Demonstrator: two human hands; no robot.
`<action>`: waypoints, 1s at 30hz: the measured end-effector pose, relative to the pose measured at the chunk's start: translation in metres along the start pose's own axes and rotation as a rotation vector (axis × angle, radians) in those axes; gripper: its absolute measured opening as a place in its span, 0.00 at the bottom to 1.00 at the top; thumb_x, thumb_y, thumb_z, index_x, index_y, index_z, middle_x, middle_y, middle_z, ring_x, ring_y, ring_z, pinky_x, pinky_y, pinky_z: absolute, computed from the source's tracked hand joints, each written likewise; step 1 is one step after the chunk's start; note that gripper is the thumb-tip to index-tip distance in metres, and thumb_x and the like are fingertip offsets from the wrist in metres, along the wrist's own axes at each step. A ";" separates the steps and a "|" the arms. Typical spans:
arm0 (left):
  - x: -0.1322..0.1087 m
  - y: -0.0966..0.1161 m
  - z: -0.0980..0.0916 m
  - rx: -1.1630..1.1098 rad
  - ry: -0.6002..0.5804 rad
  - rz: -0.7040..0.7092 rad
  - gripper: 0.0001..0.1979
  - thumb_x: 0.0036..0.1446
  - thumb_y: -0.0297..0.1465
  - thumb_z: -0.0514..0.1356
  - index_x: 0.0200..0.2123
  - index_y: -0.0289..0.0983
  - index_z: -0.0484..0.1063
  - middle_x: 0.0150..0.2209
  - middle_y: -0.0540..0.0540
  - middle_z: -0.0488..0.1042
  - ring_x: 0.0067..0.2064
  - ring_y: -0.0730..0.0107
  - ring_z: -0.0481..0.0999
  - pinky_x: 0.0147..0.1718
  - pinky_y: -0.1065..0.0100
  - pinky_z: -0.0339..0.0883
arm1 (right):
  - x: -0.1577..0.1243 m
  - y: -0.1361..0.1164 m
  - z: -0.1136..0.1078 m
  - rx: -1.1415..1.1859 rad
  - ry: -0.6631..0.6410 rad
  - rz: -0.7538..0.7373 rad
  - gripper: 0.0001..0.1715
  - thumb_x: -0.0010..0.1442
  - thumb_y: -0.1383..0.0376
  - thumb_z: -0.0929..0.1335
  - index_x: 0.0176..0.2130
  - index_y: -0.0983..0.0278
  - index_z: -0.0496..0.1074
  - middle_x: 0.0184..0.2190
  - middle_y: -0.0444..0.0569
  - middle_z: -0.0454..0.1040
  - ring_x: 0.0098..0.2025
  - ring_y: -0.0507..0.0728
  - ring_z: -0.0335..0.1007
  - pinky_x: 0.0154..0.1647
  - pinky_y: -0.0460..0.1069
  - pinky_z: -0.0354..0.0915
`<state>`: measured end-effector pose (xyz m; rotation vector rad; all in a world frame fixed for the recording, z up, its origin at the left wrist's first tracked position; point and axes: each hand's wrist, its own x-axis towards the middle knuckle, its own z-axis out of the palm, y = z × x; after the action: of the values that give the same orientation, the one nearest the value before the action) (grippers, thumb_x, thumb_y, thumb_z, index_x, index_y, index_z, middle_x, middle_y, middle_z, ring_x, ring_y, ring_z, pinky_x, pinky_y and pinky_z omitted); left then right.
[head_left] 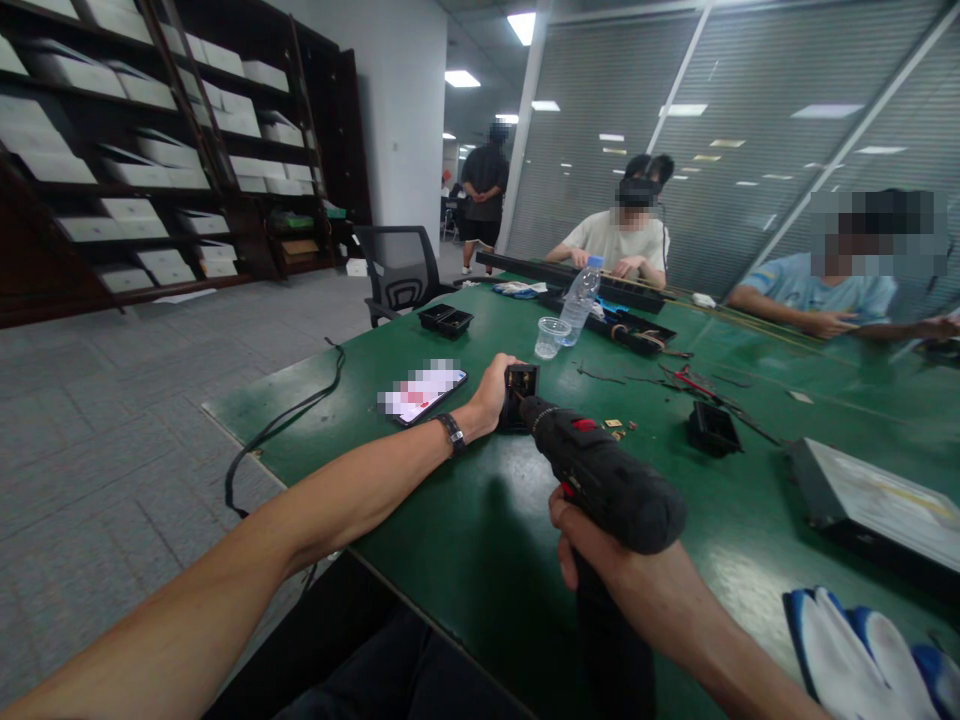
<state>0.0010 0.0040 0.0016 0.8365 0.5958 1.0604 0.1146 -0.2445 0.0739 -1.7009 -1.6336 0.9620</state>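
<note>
Right hand (pixel 592 555), lower centre, grips the drill (pixel 607 480), nose pointing up-left into the black box (pixel 521 385) that the left hand (pixel 491 392) pins down.

In right grip (pixel 592 550): drill (pixel 600 480), matt black plastic, grainy. In left grip (pixel 491 395): small box (pixel 519 395), black plastic, faint sheen. Under both: table (pixel 465 540), green, smooth, glossy, reflective. Beyond left grip: cup (pixel 552 337) and bottle (pixel 579 300), clear plastic. Right of right grip: gloves (pixel 847 650), white-and-blue cloth.
</note>
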 end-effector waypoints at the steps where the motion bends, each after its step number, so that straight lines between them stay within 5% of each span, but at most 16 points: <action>1: 0.000 0.000 0.000 0.002 0.005 0.005 0.16 0.67 0.45 0.58 0.35 0.39 0.74 0.29 0.46 0.76 0.29 0.64 0.74 0.31 0.65 0.69 | 0.000 0.000 0.000 -0.003 0.008 0.004 0.22 0.69 0.49 0.64 0.28 0.57 0.70 0.21 0.46 0.76 0.26 0.57 0.70 0.36 0.54 0.66; 30: 0.003 -0.002 -0.001 0.004 -0.004 0.016 0.17 0.66 0.45 0.57 0.34 0.39 0.74 0.29 0.46 0.75 0.28 0.65 0.74 0.30 0.66 0.68 | 0.002 0.005 0.001 -0.013 0.008 -0.014 0.24 0.69 0.48 0.64 0.28 0.57 0.71 0.20 0.46 0.77 0.26 0.57 0.71 0.36 0.54 0.67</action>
<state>0.0021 0.0066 -0.0004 0.8476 0.5886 1.0724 0.1167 -0.2431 0.0690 -1.6968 -1.6481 0.9391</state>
